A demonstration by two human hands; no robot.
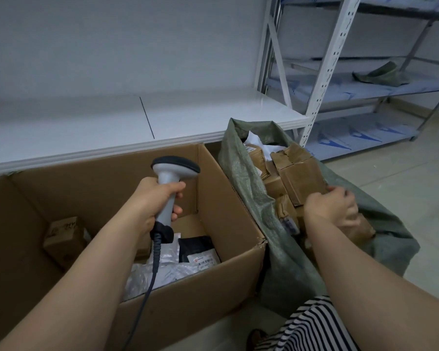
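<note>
Pale tiled floor (403,188) bears cardboard box (213,282), green sack (241,178), metal shelving (322,79).

Pale tiled floor (403,178), open cardboard box (188,300) just beside green woven sack (241,173), metal shelving rack (317,97) behind

No text legible: inside big cardboard box (221,196), white label (204,263) on black parcel (197,245) has red logo, print too small; scrawl on small carton (64,234) at box's left unreadable; shelf boards (360,134) right of box, blue marks blurred
</note>
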